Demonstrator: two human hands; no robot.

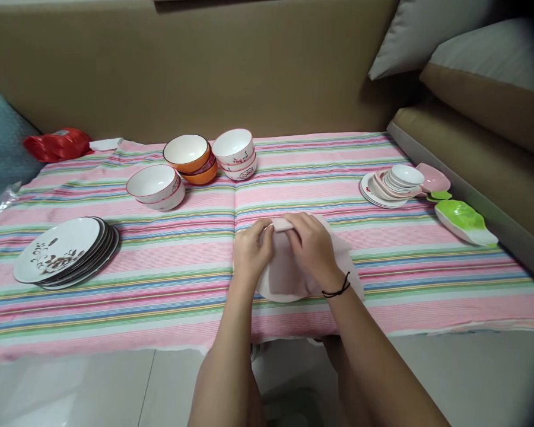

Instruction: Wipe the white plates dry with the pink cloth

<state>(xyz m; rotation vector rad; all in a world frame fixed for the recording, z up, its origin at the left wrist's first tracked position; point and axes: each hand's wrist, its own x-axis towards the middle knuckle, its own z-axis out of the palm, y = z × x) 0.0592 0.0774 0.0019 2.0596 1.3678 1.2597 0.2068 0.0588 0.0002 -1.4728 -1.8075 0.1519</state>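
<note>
My left hand (pixel 252 249) and my right hand (pixel 311 242) are side by side over the front middle of the striped cloth. Both are closed, with fingers and thumbs pinching the folded top edge of a thin white sheet (pixel 331 237). I cannot tell whether it is paper or foam. The sheet hangs below my hands and spreads out to the right. Between my wrists shows a pale, shaded surface with a rounded white lower edge (pixel 281 298); its kind is not clear. A black cord circles my right wrist.
Plates (pixel 60 249) are stacked at left. Behind them stand white bowls (pixel 153 184), orange bowls (pixel 187 154) and more white bowls (pixel 234 148). Small dishes (pixel 404 178) and a green leaf-shaped dish (pixel 463 220) sit right. A red bundle (pixel 57 144) lies far left; cushions (pixel 493 53) rest right.
</note>
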